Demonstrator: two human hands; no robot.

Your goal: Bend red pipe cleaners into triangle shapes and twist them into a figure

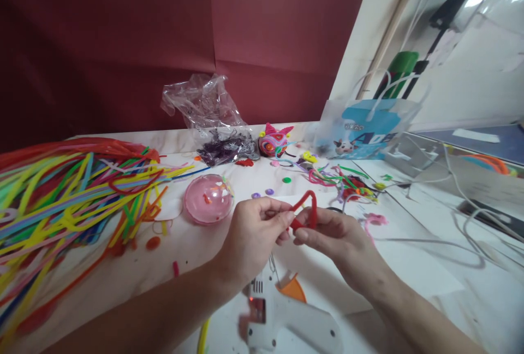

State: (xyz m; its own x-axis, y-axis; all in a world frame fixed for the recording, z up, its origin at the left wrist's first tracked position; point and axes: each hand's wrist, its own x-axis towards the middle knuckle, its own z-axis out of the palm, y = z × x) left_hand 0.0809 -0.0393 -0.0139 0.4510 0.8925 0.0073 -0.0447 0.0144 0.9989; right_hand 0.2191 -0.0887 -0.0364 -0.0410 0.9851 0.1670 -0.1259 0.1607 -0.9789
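Note:
Between my two hands is a red pipe cleaner, bent into a pointed loop. My left hand pinches one side of it between thumb and fingers. On the other side, the thumb and fingers of my right hand close on its lower part. The fingertips hide where the ends meet. Just below the hands lies a white glue gun with a small red light glowing on it. An orange piece sits beside the gun. A pink clear bowl with small bits in it stands left of my left hand.
Many coloured pipe cleaners cover the left side. At the back are a clear plastic bag, a pink decorated ball and a blue-and-white carrier bag. Loose scraps lie mid-right; a grey cable crosses the right side.

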